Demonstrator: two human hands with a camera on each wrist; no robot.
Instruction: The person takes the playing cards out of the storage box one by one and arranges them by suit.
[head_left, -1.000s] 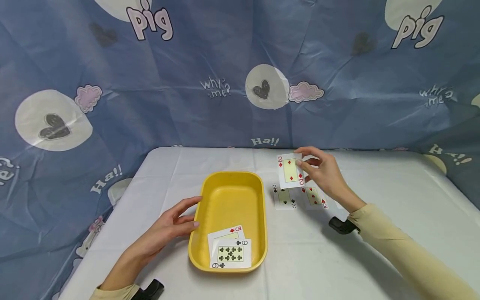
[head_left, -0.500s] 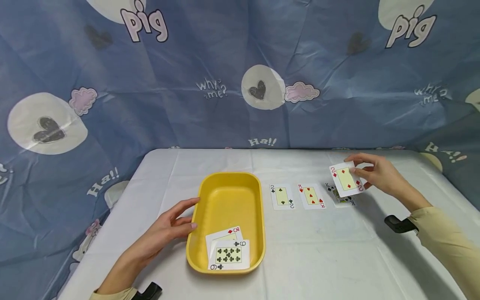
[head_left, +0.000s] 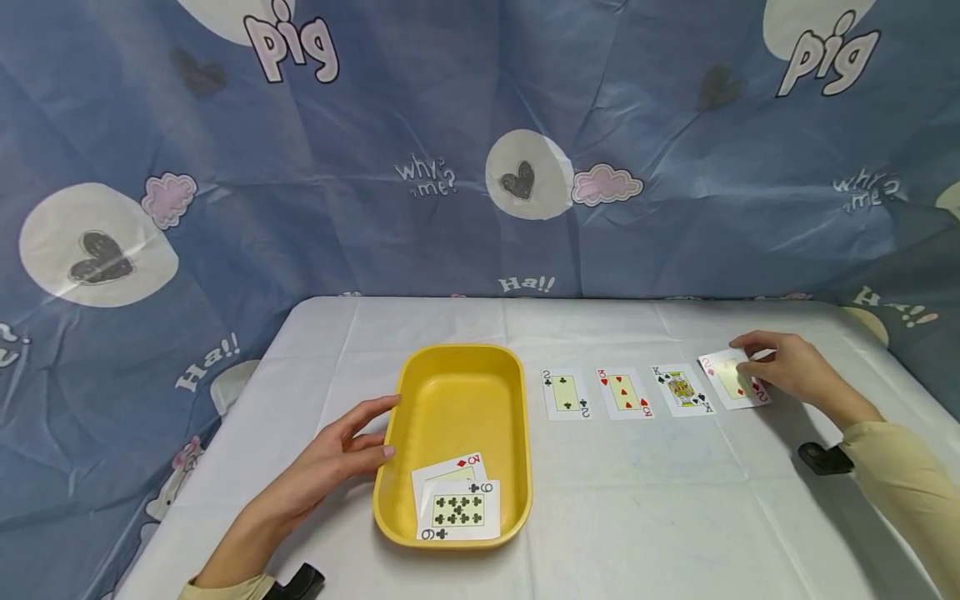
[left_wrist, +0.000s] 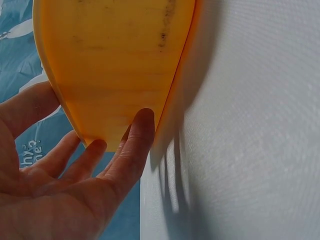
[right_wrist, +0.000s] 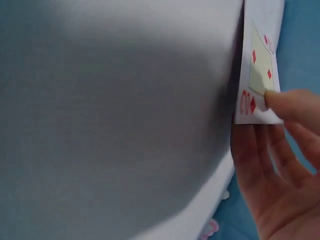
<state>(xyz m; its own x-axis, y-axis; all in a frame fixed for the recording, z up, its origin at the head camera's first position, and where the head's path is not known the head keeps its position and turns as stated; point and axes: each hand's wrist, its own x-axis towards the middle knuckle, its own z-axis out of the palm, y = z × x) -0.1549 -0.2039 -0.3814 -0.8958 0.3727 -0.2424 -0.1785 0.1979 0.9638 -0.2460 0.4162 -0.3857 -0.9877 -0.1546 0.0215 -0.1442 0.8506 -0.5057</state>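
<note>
In the head view my right hand [head_left: 801, 367] pinches a two of diamonds playing card [head_left: 727, 377] between thumb and fingers, at the right end of a row. The right wrist view shows the thumb on the card's face, with fingers behind it. The card's left neighbour is a king of spades [head_left: 681, 390], then a three of hearts [head_left: 625, 393] and a two of clubs [head_left: 566, 394]. My left hand [head_left: 326, 462] rests its fingertips against the left side of a yellow tray [head_left: 461, 408]; the left wrist view shows extended fingers on its outer wall.
Inside the tray's near end lies a nine of clubs [head_left: 461, 512], partly covering a three of diamonds [head_left: 450, 469]. A white cloth [head_left: 637, 508] covers the table. Behind the far edge hangs a blue patterned curtain [head_left: 420, 233].
My right hand has carried the two of diamonds rightward past the other cards and lowered it close to the table, right of the king. The left hand stays at the tray.
</note>
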